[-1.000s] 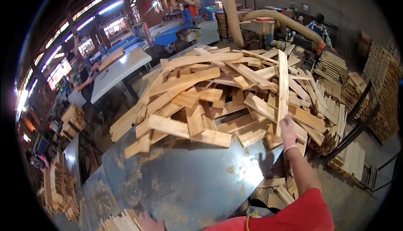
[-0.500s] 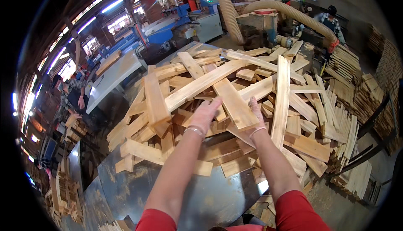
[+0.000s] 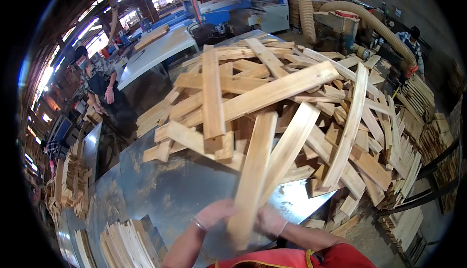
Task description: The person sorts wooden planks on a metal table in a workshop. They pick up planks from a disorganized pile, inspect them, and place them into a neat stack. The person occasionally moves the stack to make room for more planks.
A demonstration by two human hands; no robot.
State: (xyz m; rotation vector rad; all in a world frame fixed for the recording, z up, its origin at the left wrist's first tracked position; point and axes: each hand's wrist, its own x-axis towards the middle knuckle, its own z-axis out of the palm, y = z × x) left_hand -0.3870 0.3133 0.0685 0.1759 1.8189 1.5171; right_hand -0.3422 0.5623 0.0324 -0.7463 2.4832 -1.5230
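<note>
Both hands sit low in the view, close to the body. The left hand wraps its fingers around the near end of a pale wooden slat, and the right hand, just beside it, clasps the same end from the other side, partly hidden behind the wood. The slat rises away from the hands, tilted slightly to the right, its far end reaching the front of the heap. A second slat lies just to its right, running the same way; whether the right hand also touches it cannot be told.

Under and around the hands spreads the grey metal bench, scuffed and dusty. To the left of the left hand, at the bench's near edge, a bundle of thin strips stands on end.

Beyond the hands, the pile of boards covers most of the bench, pieces crossing at every angle; a long board lies on top to the left and a curved narrow strip leans down the right side. Stacks of cut pieces crowd the right edge.

Far left, a person in an apron stands by a white table. At the back are blue machines and a ribbed extraction hose, with another worker at the far right.
</note>
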